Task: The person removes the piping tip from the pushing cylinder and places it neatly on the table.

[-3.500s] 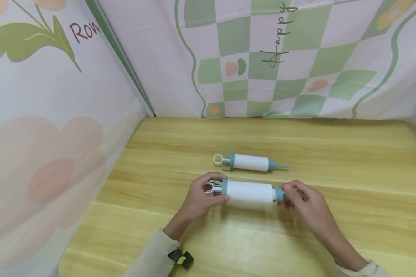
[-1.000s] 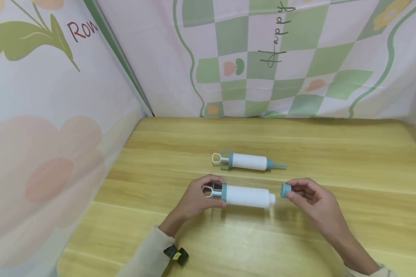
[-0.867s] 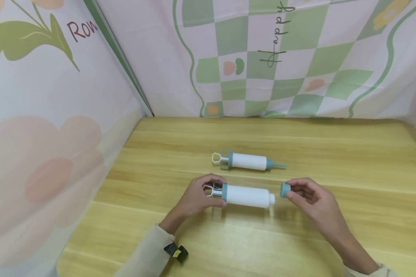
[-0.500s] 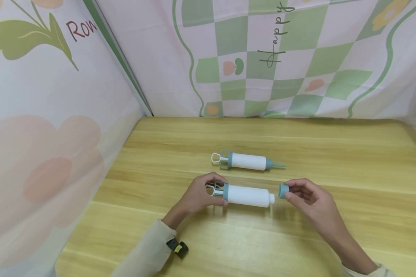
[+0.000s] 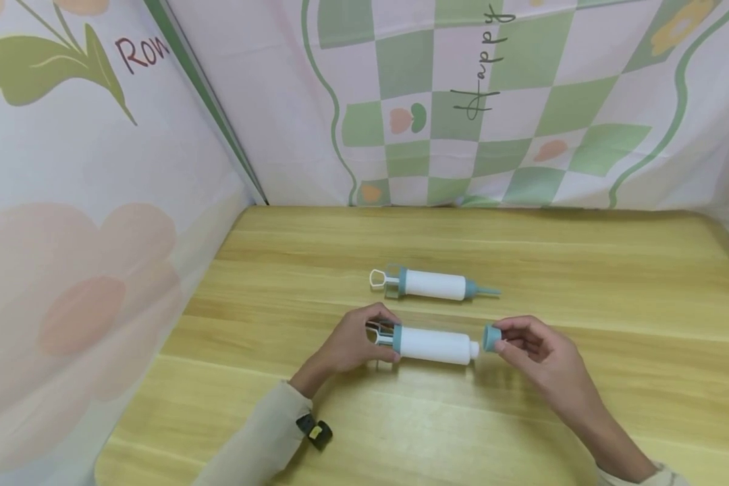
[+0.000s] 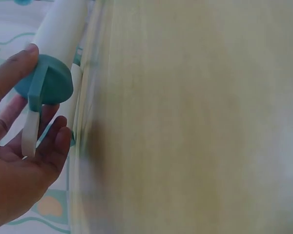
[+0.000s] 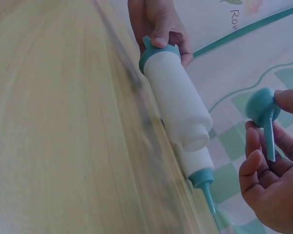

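In the head view my left hand (image 5: pixel 361 341) holds a large white syringe (image 5: pixel 435 345) by its teal collar, thumb on one side and fingers on the other. Its bare white neck points right; the looped plunger handle is partly hidden by the hand. My right hand (image 5: pixel 547 354) pinches a teal nozzle (image 5: pixel 492 339) between thumb and fingers, its wide mouth facing the neck across a small gap. Seen in the right wrist view, the nozzle (image 7: pixel 260 108) has a thin spout pointing back among the fingers. The left wrist view shows the teal collar (image 6: pixel 46 83) under my thumb.
A second, smaller syringe (image 5: pixel 435 284) with its teal nozzle on lies behind the held one on the wooden table (image 5: pixel 316 243). A patterned cloth (image 5: pixel 455 115) hangs along the table's back edge, and another cloth (image 5: pixel 97 270) covers the left side.
The nozzle, on the syringe's neck at first, came off in my right hand. Over the last second it has shifted slightly left, narrowing the gap. My left hand keeps its hold.
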`<action>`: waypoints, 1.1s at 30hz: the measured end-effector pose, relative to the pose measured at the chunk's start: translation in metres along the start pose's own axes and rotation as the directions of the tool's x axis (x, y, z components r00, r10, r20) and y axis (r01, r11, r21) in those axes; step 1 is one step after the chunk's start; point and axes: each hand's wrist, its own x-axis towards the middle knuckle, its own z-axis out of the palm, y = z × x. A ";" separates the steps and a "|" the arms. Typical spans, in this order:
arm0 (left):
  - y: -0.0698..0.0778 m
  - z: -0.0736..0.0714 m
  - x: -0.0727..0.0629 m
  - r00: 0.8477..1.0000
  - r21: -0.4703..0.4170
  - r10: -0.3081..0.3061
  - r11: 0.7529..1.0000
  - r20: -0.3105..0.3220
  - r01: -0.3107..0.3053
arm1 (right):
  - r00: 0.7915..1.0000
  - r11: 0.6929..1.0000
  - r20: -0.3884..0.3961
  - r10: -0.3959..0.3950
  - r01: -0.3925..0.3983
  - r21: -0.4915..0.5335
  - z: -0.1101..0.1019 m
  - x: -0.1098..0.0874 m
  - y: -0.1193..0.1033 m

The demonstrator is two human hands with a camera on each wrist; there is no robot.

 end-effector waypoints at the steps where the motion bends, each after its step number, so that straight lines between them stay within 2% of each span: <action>1: 0.000 0.000 0.000 1.000 -0.001 -0.002 1.000 0.000 0.002 | 1.000 1.000 0.000 0.001 -0.001 -0.001 0.000 0.000 0.000; 6: 0.000 0.002 0.002 1.000 0.003 -0.025 1.000 0.003 0.025 | 1.000 1.000 0.004 0.015 -0.015 -0.005 0.002 -0.001 0.001; 15: 0.002 0.005 0.001 0.995 0.006 -0.104 0.995 -0.010 0.104 | 1.000 1.000 0.015 0.019 -0.019 0.006 0.005 -0.001 0.003; 27: 0.007 0.007 0.000 0.997 0.068 -0.079 0.994 -0.022 0.080 | 1.000 0.999 0.021 0.013 -0.014 0.036 0.006 0.001 0.003; 33: 0.008 0.002 -0.002 0.996 0.050 -0.091 0.995 -0.019 0.092 | 0.999 0.999 0.030 0.014 -0.015 0.051 0.007 0.001 0.003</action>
